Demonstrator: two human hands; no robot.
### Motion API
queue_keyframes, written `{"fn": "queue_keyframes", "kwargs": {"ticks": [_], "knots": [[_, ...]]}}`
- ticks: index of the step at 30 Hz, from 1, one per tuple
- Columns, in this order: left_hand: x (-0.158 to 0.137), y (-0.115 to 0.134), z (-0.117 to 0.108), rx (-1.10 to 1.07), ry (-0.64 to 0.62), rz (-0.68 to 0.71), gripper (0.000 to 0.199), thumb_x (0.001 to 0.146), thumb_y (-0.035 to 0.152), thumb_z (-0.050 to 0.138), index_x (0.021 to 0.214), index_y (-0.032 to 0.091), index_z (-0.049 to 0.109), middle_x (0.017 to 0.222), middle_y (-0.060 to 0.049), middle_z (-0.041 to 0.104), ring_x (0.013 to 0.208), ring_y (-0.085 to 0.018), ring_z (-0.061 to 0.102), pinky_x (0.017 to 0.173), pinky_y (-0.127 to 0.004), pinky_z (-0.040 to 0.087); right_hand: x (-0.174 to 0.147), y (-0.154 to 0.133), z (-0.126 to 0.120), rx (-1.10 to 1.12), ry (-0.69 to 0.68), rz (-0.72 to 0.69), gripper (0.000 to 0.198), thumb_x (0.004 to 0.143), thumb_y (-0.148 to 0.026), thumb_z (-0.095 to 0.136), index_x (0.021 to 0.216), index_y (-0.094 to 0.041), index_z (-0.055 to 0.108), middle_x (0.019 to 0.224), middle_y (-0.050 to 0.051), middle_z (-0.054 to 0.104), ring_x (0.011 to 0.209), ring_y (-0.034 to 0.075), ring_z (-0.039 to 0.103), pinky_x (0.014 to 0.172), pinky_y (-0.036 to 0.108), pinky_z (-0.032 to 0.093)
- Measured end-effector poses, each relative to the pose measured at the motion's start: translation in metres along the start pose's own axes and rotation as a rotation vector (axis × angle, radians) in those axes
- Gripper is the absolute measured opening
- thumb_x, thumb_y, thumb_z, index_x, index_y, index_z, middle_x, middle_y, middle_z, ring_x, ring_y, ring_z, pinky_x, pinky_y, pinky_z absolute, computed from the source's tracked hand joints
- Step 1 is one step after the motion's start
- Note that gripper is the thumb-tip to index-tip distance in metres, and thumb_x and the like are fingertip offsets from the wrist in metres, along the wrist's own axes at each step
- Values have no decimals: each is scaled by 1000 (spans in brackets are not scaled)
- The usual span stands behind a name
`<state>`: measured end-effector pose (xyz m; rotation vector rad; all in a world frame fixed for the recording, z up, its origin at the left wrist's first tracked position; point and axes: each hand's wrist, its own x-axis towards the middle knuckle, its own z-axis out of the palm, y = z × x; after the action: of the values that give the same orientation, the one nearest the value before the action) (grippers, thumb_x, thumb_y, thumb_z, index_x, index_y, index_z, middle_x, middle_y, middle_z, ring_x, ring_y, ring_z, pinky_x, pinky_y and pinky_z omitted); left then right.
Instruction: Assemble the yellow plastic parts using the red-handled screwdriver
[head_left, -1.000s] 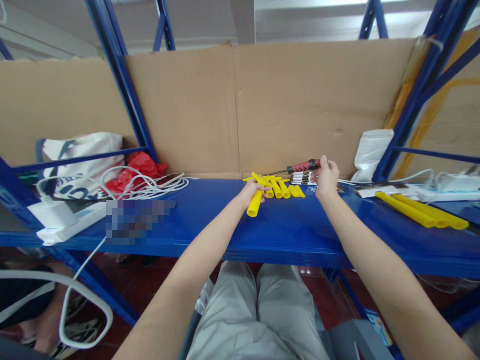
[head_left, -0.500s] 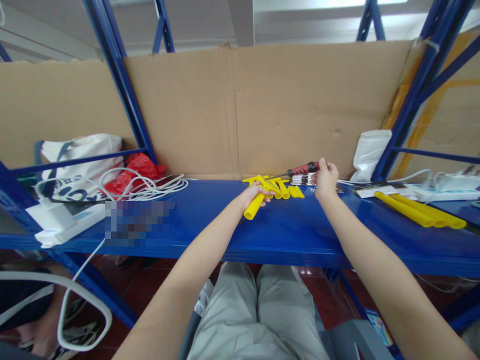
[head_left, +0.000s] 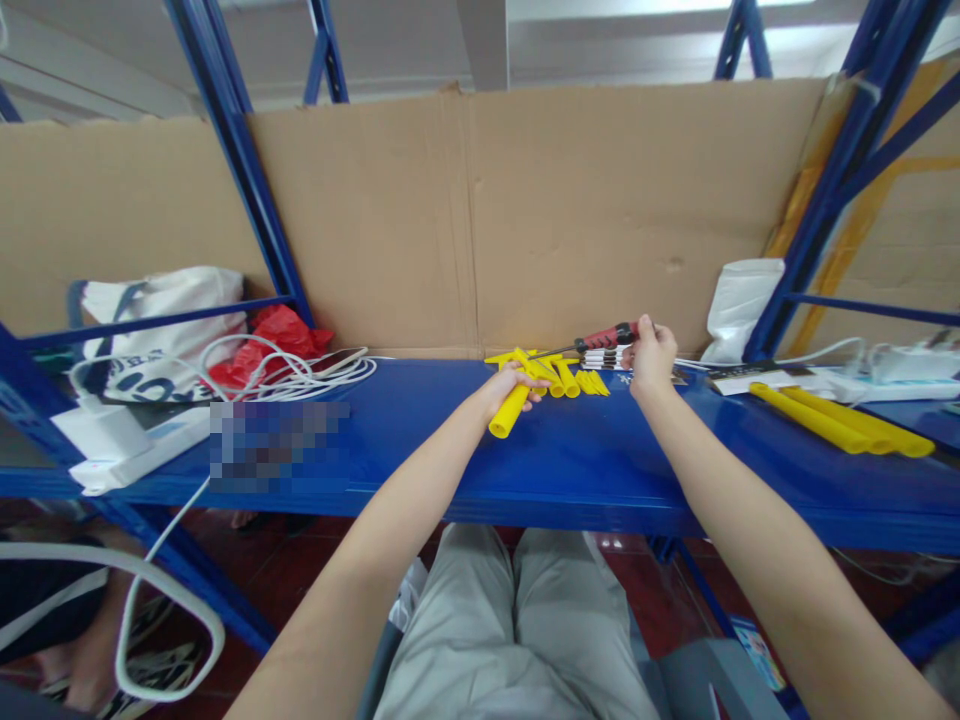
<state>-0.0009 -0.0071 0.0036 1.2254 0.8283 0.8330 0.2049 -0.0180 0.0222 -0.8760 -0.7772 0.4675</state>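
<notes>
My left hand (head_left: 502, 390) is closed around a yellow plastic tube (head_left: 511, 411), whose open end points toward me. In my right hand (head_left: 651, 356) is a screwdriver (head_left: 602, 338) with a red and black handle, gripped by its end. Its thin shaft runs left to the top of the held tube; whether the tip sits in the tube cannot be made out. Behind and beside the left hand lie more yellow tubes (head_left: 568, 384) and several small yellow pieces (head_left: 592, 383). Small white-and-dark items (head_left: 600, 358) lie under the screwdriver handle.
On the right of the blue shelf (head_left: 420, 430) lie longer yellow tubes (head_left: 847, 428), with a white pouch (head_left: 742, 310) behind. At left are coiled white cables (head_left: 322, 375), a power strip (head_left: 142, 452), a red plastic bag (head_left: 281, 335) and a cloth bag (head_left: 172, 300). Cardboard (head_left: 360, 220) stands behind.
</notes>
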Motion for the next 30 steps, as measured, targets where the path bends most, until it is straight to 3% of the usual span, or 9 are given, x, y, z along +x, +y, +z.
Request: {"fn": "queue_keyframes", "kwargs": {"ticks": [8,15,20,30], "knots": [[-1,-1,2,20,40,5,62,69,-2,48,123,22,28,85,-4,67,41,-9,53,37,-18,37,5,4,-3,-58,8,-1,34,82,-52,53,73,-23,40,48,-10,35,34,8,33,35,24,25],[0,-3,2,69,51,7,58,71,-1,48,119,24,27,78,0,65,41,-10,54,37,-18,37,19,20,-7,-157,13,-332,37,79,-57,51,81,-20,46,69,-2,51,65,13,54,56,26,42],[2,-5,1,98,73,12,60,69,-2,45,119,25,25,78,0,65,40,-10,53,37,-18,36,20,23,-7,-244,65,-447,39,81,-57,49,83,-19,49,78,1,54,78,15,55,69,29,45],[1,-7,2,130,53,47,63,69,5,55,119,28,25,81,1,64,41,-8,53,40,-17,37,24,27,-9,-166,99,-311,43,77,-63,51,77,-20,47,65,-1,50,63,14,53,55,28,43]]}}
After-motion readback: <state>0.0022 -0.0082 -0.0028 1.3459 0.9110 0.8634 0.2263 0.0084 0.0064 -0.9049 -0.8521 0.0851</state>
